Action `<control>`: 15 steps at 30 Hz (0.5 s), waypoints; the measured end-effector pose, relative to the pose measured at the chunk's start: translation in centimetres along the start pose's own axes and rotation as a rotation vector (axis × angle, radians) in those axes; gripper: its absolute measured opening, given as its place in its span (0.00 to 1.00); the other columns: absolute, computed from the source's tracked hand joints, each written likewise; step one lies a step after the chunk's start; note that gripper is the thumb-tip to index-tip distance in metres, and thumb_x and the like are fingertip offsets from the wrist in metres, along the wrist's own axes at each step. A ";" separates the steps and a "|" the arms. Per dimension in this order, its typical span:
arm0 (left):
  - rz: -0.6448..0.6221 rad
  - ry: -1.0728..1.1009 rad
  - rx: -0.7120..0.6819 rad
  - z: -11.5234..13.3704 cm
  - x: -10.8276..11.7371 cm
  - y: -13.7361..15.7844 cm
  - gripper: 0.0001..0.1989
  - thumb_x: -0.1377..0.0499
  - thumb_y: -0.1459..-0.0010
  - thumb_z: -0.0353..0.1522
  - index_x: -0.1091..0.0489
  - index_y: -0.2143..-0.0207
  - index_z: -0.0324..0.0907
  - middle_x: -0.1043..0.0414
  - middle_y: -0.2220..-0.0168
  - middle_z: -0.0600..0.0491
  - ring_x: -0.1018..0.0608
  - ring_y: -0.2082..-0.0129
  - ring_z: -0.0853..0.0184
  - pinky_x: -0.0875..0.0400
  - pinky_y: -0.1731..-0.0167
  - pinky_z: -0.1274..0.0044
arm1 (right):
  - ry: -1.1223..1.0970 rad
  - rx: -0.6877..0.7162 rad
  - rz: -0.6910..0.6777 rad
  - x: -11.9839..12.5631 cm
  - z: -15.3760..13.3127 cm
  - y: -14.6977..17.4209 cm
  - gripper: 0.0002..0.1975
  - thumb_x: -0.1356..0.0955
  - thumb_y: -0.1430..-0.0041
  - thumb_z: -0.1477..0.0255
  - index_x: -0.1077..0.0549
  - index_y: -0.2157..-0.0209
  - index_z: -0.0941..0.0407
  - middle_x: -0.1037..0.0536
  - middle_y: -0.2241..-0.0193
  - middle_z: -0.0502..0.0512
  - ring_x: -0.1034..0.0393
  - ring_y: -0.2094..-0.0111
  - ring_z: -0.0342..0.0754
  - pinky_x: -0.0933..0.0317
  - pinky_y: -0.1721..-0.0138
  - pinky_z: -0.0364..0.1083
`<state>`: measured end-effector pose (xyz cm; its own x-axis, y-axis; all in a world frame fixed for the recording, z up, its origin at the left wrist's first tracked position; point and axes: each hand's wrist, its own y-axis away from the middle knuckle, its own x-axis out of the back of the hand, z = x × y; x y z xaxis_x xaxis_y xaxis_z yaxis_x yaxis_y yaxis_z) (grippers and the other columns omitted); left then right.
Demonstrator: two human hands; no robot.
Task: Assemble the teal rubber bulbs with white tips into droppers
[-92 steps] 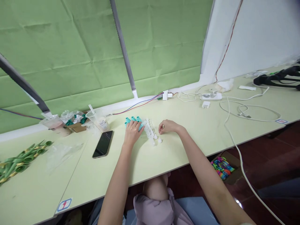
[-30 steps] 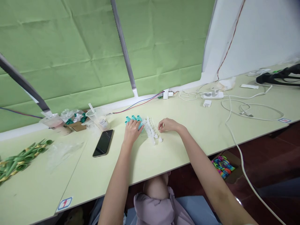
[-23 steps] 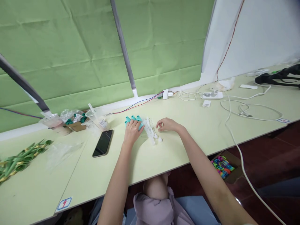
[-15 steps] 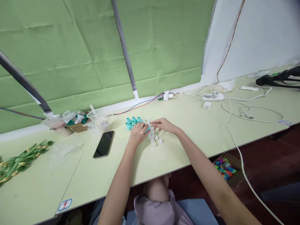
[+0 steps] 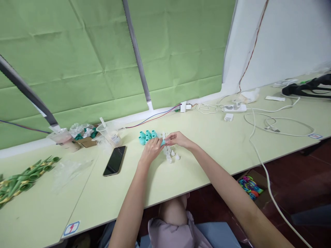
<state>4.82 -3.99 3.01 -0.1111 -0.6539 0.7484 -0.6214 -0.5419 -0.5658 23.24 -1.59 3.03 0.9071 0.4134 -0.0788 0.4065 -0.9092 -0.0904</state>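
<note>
My left hand [image 5: 153,148] is closed around a small turquoise bottle-shaped piece [image 5: 162,142], lying on its side above the table. At its right end, the fingers of my right hand [image 5: 178,139] are pinched together; what sits in them is too small to make out. Just behind my left hand stands a cluster of several turquoise bottle-shaped pieces [image 5: 142,139] with open necks. Small white and clear plastic caps [image 5: 177,156] lie loose on the table below and behind my hands, some of them hidden by my fingers.
A black phone [image 5: 114,160] lies left of my arm. Behind it are a plastic cup [image 5: 111,133] and a small cardboard box [image 5: 89,140]. Green rolled pieces [image 5: 28,177] lie far left. A power strip [image 5: 234,108] and white cables [image 5: 254,131] occupy the right side.
My right hand has moved slightly left and down, its fingers closing at the end of the turquoise piece. My left hand keeps its hold on it.
</note>
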 end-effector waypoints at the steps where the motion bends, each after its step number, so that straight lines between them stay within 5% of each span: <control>1: -0.017 0.011 0.023 0.0 0.0 0.0 0.14 0.54 0.39 0.38 0.35 0.62 0.38 0.32 0.70 0.48 0.27 0.69 0.64 0.38 0.70 0.75 | 0.008 0.027 0.029 -0.2 -0.1 0.0 0.18 0.24 0.67 0.68 0.25 0.72 0.61 0.24 0.79 0.51 0.27 0.74 0.44 0.30 0.67 0.44; 15: -0.038 0.046 0.249 1.2 -0.2 -1.4 0.15 0.54 0.39 0.40 0.35 0.64 0.38 0.30 0.72 0.46 0.25 0.73 0.62 0.41 0.78 0.77 | 0.308 0.243 0.312 -1.2 -1.8 0.9 0.11 0.29 0.60 0.72 0.23 0.70 0.59 0.21 0.73 0.55 0.26 0.71 0.48 0.31 0.66 0.45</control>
<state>6.64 -3.74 3.25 -0.1297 -0.6092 0.7823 -0.4159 -0.6828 -0.6007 22.70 -3.02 4.84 0.9863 0.0564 0.1548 0.1069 -0.9339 -0.3411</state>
